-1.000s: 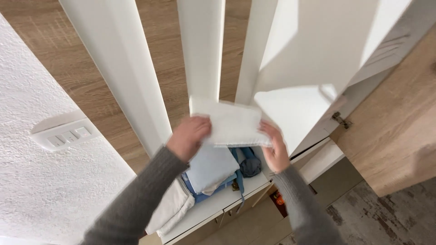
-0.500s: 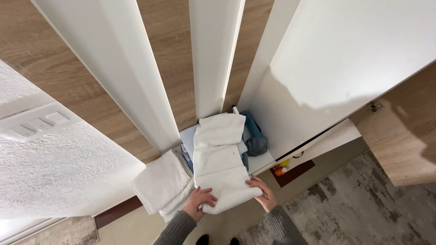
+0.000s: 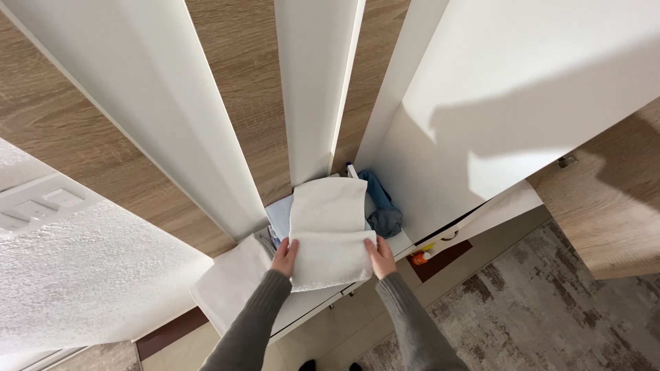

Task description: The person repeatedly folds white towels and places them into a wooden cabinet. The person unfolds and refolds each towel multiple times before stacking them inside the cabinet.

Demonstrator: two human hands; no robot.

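Your left hand (image 3: 284, 257) and right hand (image 3: 380, 256) each grip a side edge of a folded white towel (image 3: 328, 230), held over a wardrobe shelf (image 3: 302, 309). It hides most of the blue clothes (image 3: 379, 206) beneath.

White wardrobe panels (image 3: 172, 117) rise between oak-grain backing (image 3: 234, 75); textured white wall (image 3: 82, 275) with light switch (image 3: 34, 206) at left, grey patterned rug (image 3: 550, 309) lower right.
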